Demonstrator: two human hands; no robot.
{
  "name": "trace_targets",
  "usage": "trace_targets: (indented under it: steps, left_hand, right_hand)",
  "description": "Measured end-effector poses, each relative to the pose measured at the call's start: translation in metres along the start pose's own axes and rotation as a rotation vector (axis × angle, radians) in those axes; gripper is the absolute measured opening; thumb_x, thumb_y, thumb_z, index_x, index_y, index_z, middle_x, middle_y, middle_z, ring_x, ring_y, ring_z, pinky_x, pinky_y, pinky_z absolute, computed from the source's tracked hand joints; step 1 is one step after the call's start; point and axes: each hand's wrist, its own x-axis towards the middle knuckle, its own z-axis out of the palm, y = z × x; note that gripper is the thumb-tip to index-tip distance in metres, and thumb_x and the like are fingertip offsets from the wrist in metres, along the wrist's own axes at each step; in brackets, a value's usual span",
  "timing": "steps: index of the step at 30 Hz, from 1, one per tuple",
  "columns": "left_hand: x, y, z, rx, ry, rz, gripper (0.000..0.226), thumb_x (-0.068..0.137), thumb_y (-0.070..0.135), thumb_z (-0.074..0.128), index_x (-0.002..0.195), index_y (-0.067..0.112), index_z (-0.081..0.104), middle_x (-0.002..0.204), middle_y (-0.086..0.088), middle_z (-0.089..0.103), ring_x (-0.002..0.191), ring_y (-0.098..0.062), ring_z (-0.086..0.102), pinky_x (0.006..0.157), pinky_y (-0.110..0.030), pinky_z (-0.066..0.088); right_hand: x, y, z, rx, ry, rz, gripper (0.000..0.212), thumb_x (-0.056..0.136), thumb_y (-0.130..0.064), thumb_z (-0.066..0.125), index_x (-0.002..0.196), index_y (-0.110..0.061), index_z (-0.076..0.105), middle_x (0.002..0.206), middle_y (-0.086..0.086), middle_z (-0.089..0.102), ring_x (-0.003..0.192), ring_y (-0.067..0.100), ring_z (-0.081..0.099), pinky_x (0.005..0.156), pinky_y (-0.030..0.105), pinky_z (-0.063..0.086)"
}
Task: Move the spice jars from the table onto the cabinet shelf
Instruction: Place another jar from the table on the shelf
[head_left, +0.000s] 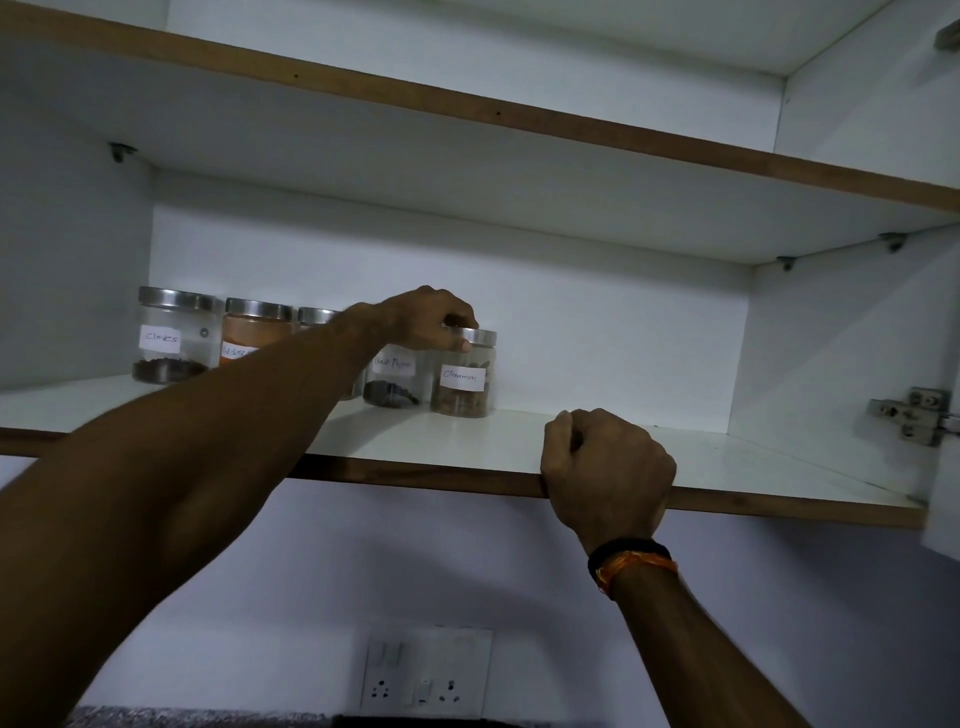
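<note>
Several glass spice jars with metal lids stand in a row on the white cabinet shelf (519, 441). From the left come the cloves jar (169, 335), an orange powder jar (254, 332), a jar mostly hidden behind my forearm, the black pepper jar (392, 376) and the cinnamon jar (464, 376). My left hand (426, 319) reaches over the row and grips the lid of the cinnamon jar from above. My right hand (605, 462) is curled round the shelf's wooden front edge, to the right of the jars.
An upper shelf (467, 111) runs overhead. The shelf's right half is bare up to the cabinet side with its door hinge (911, 415). A wall socket plate (428, 670) sits below on the wall, above a dark countertop edge.
</note>
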Motion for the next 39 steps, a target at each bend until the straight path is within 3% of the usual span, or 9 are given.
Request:
trace_targets:
  steps: [6, 12, 17, 22, 29, 34, 37, 39]
  left_hand:
    - [0.003, -0.004, 0.003, -0.016, 0.004, -0.023, 0.053, 0.084, 0.049, 0.053, 0.118, 0.012, 0.067, 0.115, -0.005, 0.07, 0.104, -0.024, 0.062, 0.089, -0.041, 0.051]
    - [0.008, -0.011, 0.01, -0.019, 0.034, -0.024, 0.029, 0.098, 0.031, 0.062, 0.118, 0.012, 0.067, 0.116, -0.006, 0.07, 0.106, -0.027, 0.062, 0.088, -0.04, 0.049]
    - [0.007, -0.004, 0.009, 0.022, 0.029, -0.052, 0.036, 0.099, 0.033, 0.059, 0.128, 0.012, 0.062, 0.127, -0.007, 0.067, 0.115, -0.028, 0.059, 0.095, -0.038, 0.045]
    - [-0.01, 0.006, 0.006, -0.009, 0.129, -0.123, 0.059, 0.097, 0.036, 0.062, 0.148, 0.015, 0.044, 0.155, -0.007, 0.045, 0.142, -0.027, 0.041, 0.114, -0.039, 0.032]
    - [-0.056, 0.036, -0.012, -0.045, 0.197, -0.112, 0.054, 0.093, 0.028, 0.067, 0.142, 0.013, 0.05, 0.144, -0.011, 0.054, 0.132, -0.027, 0.049, 0.105, -0.037, 0.039]
    - [-0.108, 0.087, -0.002, -0.163, 0.148, -0.071, 0.049, 0.093, 0.028, 0.068, 0.137, 0.01, 0.056, 0.137, -0.008, 0.061, 0.121, -0.023, 0.058, 0.095, -0.034, 0.049]
    - [-0.144, 0.121, 0.015, -0.164, 0.219, 0.018, 0.044, 0.092, 0.024, 0.067, 0.133, 0.009, 0.059, 0.134, -0.009, 0.064, 0.12, -0.024, 0.06, 0.094, -0.028, 0.045]
    - [-0.167, 0.142, 0.028, -0.142, 0.301, 0.077, 0.042, 0.091, 0.021, 0.066, 0.13, 0.005, 0.06, 0.128, -0.014, 0.065, 0.116, -0.028, 0.06, 0.094, -0.026, 0.04]
  right_hand:
    - [0.0, -0.001, 0.0, 0.0, 0.009, -0.003, 0.04, 0.086, -0.03, 0.049, 0.048, -0.018, 0.051, 0.043, -0.004, 0.043, 0.04, 0.012, 0.033, 0.051, 0.015, 0.011]
    - [0.001, -0.001, 0.0, -0.015, -0.032, 0.012, 0.041, 0.087, -0.032, 0.046, 0.049, -0.018, 0.051, 0.044, -0.004, 0.045, 0.041, 0.013, 0.037, 0.05, 0.016, 0.014]
    - [0.003, -0.001, -0.002, -0.038, -0.087, 0.007, 0.039, 0.087, -0.031, 0.048, 0.05, -0.019, 0.047, 0.045, -0.004, 0.043, 0.042, 0.012, 0.036, 0.05, 0.016, 0.015]
    - [0.005, -0.002, -0.006, -0.072, -0.149, 0.019, 0.04, 0.087, -0.029, 0.052, 0.05, -0.017, 0.047, 0.045, -0.003, 0.042, 0.043, 0.014, 0.035, 0.049, 0.019, 0.018]
    - [0.008, -0.002, -0.01, -0.093, -0.216, -0.001, 0.035, 0.087, -0.031, 0.049, 0.056, -0.014, 0.052, 0.054, 0.0, 0.05, 0.053, 0.022, 0.049, 0.049, 0.024, 0.02]
    - [0.0, 0.004, -0.018, -0.147, -0.264, -0.23, 0.04, 0.099, -0.034, 0.039, 0.078, -0.011, 0.065, 0.082, 0.01, 0.065, 0.076, 0.031, 0.058, 0.063, 0.034, 0.034]
    - [-0.02, 0.0, -0.032, -0.107, -0.26, -0.216, 0.042, 0.103, -0.033, 0.034, 0.088, -0.012, 0.068, 0.093, 0.01, 0.07, 0.087, 0.034, 0.06, 0.076, 0.039, 0.034]
    - [-0.038, -0.004, -0.044, -0.031, -0.295, -0.211, 0.039, 0.101, -0.035, 0.037, 0.11, -0.015, 0.07, 0.109, 0.006, 0.071, 0.104, 0.03, 0.061, 0.094, 0.043, 0.035]
